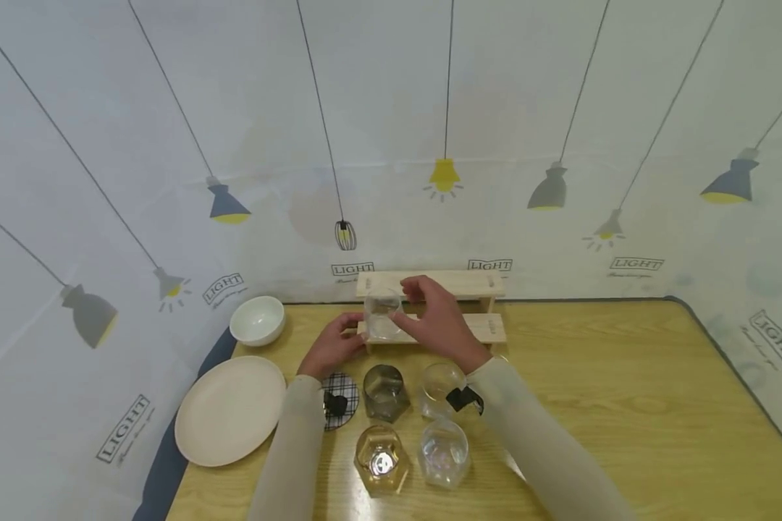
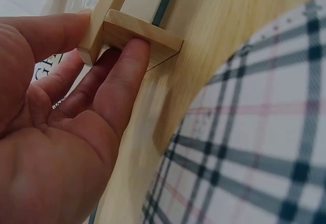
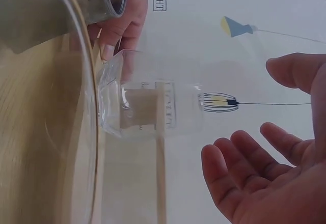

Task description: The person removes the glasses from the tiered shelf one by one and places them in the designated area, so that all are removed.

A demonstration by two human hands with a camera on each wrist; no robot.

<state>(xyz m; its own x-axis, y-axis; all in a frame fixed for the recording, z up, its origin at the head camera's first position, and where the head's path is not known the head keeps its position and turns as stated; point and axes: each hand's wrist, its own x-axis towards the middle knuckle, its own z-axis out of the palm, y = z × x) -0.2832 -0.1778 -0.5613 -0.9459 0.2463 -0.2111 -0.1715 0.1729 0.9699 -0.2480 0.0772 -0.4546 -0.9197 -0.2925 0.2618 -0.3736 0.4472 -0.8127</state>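
Observation:
A clear drinking glass [image 1: 379, 323] with a faceted base stands on the lower step of a small two-tier wooden shelf [image 1: 492, 327]. My left hand [image 1: 332, 349] holds the left end of that step; in the left wrist view its fingers [image 2: 125, 68] bend round the plank end [image 2: 137, 28] and its support. Just right of the glass is my right hand [image 1: 439, 322], thumb and fingers spread apart. In the right wrist view a gap shows between this hand [image 3: 275, 173] and the glass [image 3: 142, 99].
In front of the shelf stand a dark grey glass [image 1: 384, 396], an amber glass [image 1: 381, 463] and two clear glasses [image 1: 444, 454]. A plaid round mat [image 1: 350, 387] lies by my left wrist. At the left are a white bowl [image 1: 258, 320] and a pale plate [image 1: 229, 412]. A printed wall backs the table.

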